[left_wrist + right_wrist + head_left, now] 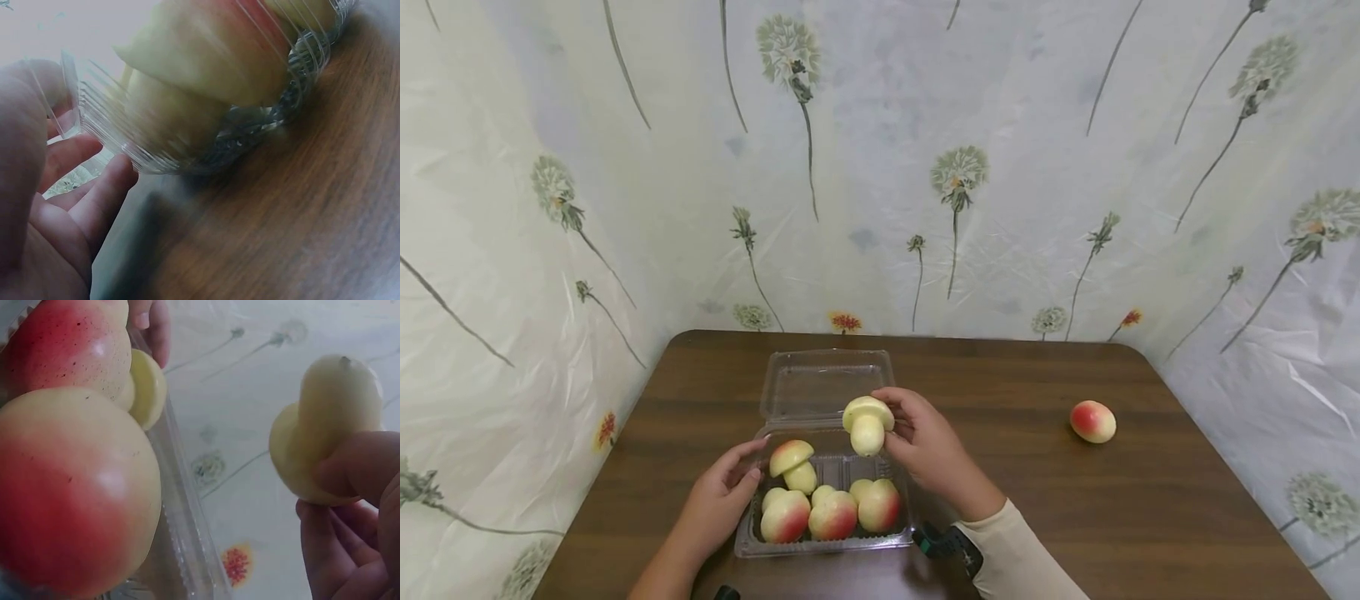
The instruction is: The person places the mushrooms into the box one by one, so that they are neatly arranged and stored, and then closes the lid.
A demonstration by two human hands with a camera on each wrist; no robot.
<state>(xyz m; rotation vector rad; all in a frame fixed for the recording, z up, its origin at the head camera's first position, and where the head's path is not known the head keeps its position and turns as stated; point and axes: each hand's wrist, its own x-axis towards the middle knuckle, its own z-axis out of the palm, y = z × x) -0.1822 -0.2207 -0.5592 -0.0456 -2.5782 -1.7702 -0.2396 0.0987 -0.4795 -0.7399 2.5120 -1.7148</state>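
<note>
My right hand (928, 446) pinches a toy mushroom (867, 427) by its pale yellow cap, above the back right of an open clear plastic box (820, 547). In the right wrist view, its cream stem (340, 394) points up, with the thumb against it. My left hand (718, 497) holds the box's left edge, fingertips (119, 172) at the ribbed clear wall. Inside the box, three mushrooms (833, 517) with red-blushed caps line the front row. Another mushroom (795, 464) sits tilted at the back left, near my left fingers.
The box's clear lid (827, 383) lies folded back behind it. One more red and yellow mushroom (1093, 422) lies on the brown table (1000, 400) to the right. A dandelion-patterned sheet (880, 167) hangs along the table's back and sides.
</note>
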